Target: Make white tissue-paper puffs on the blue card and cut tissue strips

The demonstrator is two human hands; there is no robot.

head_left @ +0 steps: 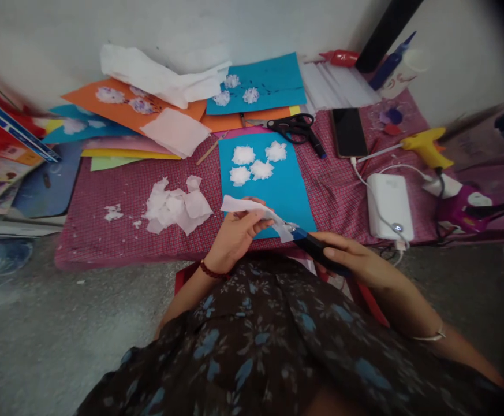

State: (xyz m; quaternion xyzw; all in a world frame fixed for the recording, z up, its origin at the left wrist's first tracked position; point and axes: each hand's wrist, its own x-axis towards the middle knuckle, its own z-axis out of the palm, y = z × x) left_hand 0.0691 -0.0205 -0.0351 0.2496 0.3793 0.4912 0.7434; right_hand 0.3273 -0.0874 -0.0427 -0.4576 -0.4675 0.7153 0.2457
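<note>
A strip of white tissue paper [252, 209] is held just above the near edge of the blue card sheet [277, 190], stretched between the person's two hands. The left hand [236, 237] has its grip pinched on the left part of the strip, fingers curled around it, a red bead bracelet [212, 271] at the wrist. The right hand [351, 257] has its grip wrapped around a dark tool with a blue tip [310, 242]; that tip meets the right end of the strip, though what the tool is cannot be told for sure. A thin white bangle [429, 336] sits on the right wrist.

On the blue card sheet lie four fluffy white tissue tufts [258, 162], close together in its upper half. Left of the sheet, on the red checked cloth [117, 219] covering the low desk, rests a heap of torn tissue pieces [176, 205] with smaller scraps beside it. Behind the sheet lie black scissors [292, 126] and a dark phone [348, 132]. To the right sits a white power bank [390, 205] with a white cable, and beyond it a yellow glue gun [425, 145]. Along the wall lie an orange sheet [117, 101] and another blue sheet [273, 84], both carrying tissue tufts, with crumpled white paper [160, 78] between them
</note>
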